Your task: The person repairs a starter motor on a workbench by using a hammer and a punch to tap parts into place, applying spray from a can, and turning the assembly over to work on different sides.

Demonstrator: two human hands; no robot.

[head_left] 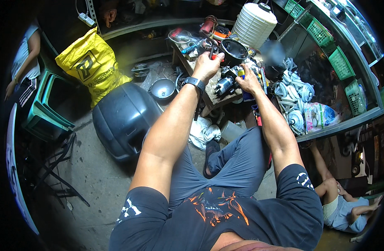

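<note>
My left hand [206, 68] is closed around a red-handled tool [219, 57] with a dark shaft, over the low workbench; its exact kind cannot be made out. To its right, my right hand [249, 80] has its fingers bent over the end of a small electric motor [224, 85], silver and black, which rests near the bench's front edge. A yellow part [241, 73] shows beside those fingers. Just beyond both hands sits a round black housing [234, 49], open at the top. My fingers partly hide the motor and the parts around it.
Tools and cables crowd the workbench [206, 93]. A white ribbed container [254, 25] stands behind it. A black box [125, 119], metal bowl [162, 88] and yellow sack [91, 62] lie left. Right are grey-white parts [298, 90] and green baskets [341, 62]. Two people [26, 58] sit nearby.
</note>
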